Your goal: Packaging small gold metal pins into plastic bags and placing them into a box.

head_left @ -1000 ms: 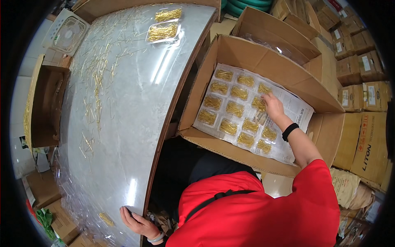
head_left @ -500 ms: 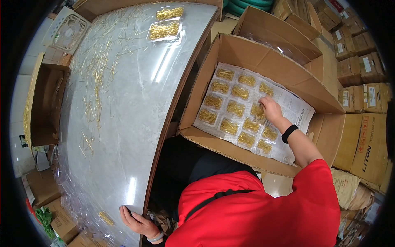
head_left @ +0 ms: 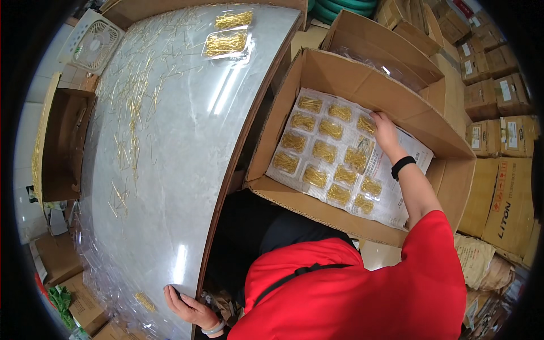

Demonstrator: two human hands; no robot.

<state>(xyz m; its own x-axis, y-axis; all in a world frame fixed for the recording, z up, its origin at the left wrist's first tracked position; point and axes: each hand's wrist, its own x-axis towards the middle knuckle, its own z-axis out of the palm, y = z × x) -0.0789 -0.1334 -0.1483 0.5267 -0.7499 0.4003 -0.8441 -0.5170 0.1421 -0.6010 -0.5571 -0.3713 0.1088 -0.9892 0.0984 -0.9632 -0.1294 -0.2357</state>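
My right hand (head_left: 386,133) reaches into an open cardboard box, its fingers closed at the right rim of a small clear plastic tray of gold wire hooks (head_left: 366,124). This tray sits at the far right end of several similar filled trays (head_left: 324,151), laid in rows on a printed paper sheet (head_left: 409,147). My left hand (head_left: 188,309) rests at the near edge of the grey table (head_left: 175,141), fingers stretched over the top. A small dark patch shows beside its fingers; I cannot tell what it is.
Loose gold wire hooks (head_left: 135,113) lie scattered over the table's far left half. Two filled trays (head_left: 225,42) stand at its far end. Clear empty plastic trays (head_left: 107,289) pile up at the near left. The box's walls (head_left: 391,85) rise around the sheet; a fan (head_left: 97,42) stands far left.
My right hand has moved farther away, from a middle tray to the far right tray. The middle tray it left lies slightly nearer to me. My left hand has stayed put.
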